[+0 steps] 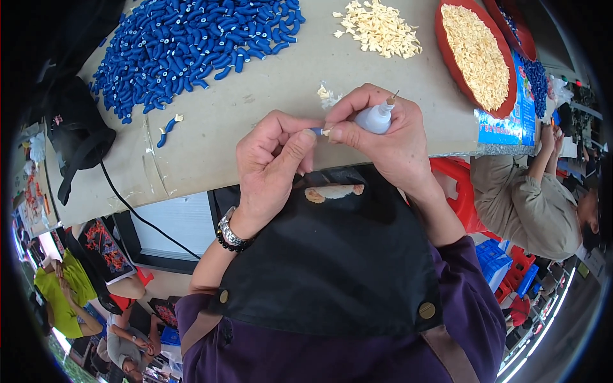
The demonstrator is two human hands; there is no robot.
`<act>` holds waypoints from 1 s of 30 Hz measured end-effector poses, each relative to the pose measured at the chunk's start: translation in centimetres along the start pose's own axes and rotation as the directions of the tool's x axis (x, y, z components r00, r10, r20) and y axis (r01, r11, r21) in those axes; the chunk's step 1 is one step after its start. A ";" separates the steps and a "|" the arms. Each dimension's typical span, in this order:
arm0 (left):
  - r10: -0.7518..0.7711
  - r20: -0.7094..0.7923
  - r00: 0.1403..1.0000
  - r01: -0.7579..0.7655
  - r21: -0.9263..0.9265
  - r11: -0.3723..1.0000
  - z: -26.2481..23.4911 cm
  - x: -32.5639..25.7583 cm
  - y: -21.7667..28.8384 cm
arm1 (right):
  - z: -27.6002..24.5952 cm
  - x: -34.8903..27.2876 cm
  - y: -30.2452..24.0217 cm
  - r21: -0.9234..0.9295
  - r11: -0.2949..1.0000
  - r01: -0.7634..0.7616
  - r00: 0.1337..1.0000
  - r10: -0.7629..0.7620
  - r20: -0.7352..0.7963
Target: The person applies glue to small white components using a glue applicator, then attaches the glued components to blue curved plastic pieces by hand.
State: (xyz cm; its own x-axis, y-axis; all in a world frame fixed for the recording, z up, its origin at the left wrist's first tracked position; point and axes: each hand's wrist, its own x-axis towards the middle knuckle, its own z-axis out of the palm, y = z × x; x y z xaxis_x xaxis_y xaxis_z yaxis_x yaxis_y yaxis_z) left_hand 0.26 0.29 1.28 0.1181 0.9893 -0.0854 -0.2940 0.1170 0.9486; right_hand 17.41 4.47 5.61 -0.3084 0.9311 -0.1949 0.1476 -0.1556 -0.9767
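Observation:
Close in front of my body, both hands meet at the fingertips over the near edge of the table. My left hand pinches a small blue tube-shaped piece, mostly covered by the fingers. Against its end, my right hand holds a tiny cream piece between thumb and forefinger. That same hand also grips a white squeeze bottle with a thin needle tip pointing up and away. On the table to the left lies a curved blue piece with cream parts at its ends.
A large heap of blue curved pieces covers the far left. Far right are a loose pile of cream pieces and a red bowl full of them. A black cap-like object with a cord sits left. People sit on both sides.

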 end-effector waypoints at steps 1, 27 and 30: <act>0.000 -0.002 1.000 0.000 0.000 1.000 0.0 0.0 0.0 | 0.0 0.0 0.0 -0.010 1.000 0.004 1.000 -0.004 -0.003; 0.154 -0.060 0.986 -0.151 0.065 0.986 0.0 -0.4 -0.6 | 1.3 -0.2 1.1 0.249 0.966 0.065 0.995 -0.043 -0.090; 0.158 -0.065 0.985 -0.149 0.117 0.982 0.0 -0.4 -0.5 | 1.2 -0.1 1.3 0.258 0.964 0.061 0.996 -0.041 -0.082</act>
State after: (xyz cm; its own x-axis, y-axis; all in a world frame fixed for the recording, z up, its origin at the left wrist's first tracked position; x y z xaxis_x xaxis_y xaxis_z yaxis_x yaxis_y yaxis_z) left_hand 0.33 -0.15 0.79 0.0083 0.9989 0.0454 -0.1954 -0.0430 0.9798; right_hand 16.48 3.73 4.29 -0.2358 0.9607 -0.1463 -0.1194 -0.1781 -0.9768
